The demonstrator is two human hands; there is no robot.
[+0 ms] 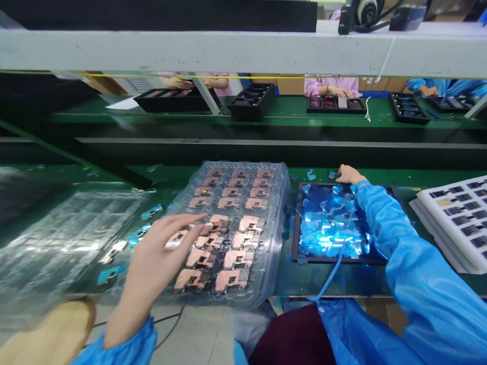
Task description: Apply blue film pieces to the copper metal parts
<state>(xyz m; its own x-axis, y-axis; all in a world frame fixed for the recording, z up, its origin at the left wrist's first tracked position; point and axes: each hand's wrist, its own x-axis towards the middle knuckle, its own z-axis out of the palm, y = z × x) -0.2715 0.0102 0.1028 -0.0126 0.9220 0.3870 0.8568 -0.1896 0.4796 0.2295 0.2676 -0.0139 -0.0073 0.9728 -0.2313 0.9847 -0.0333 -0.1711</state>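
Observation:
My left hand [154, 256] hovers over the near left part of a clear plastic tray stack [279, 218], fingers stretched and thumb apart. Nothing shows clearly in its grasp. Copper-coloured phone circuit boards [232, 279] lie in rows in the top tray. At the far edge of the bench, my right hand [350, 175] has its fingertips closed on a small blue-filmed board [334, 175]. Below that arm lies a dark-rimmed tray [297, 238] covered with shiny blue film pieces [327, 223]; the sleeve hides its right side.
Blurred clear trays [83, 228] lie at left, with loose blue-filmed boards [110, 274] beside them. White foam trays [456, 218] with dark parts are stacked at right. A coiled blue cord [331, 279] crosses the bench edge. Behind a rail, co-workers' hands [338, 92] work at black trays [251, 101].

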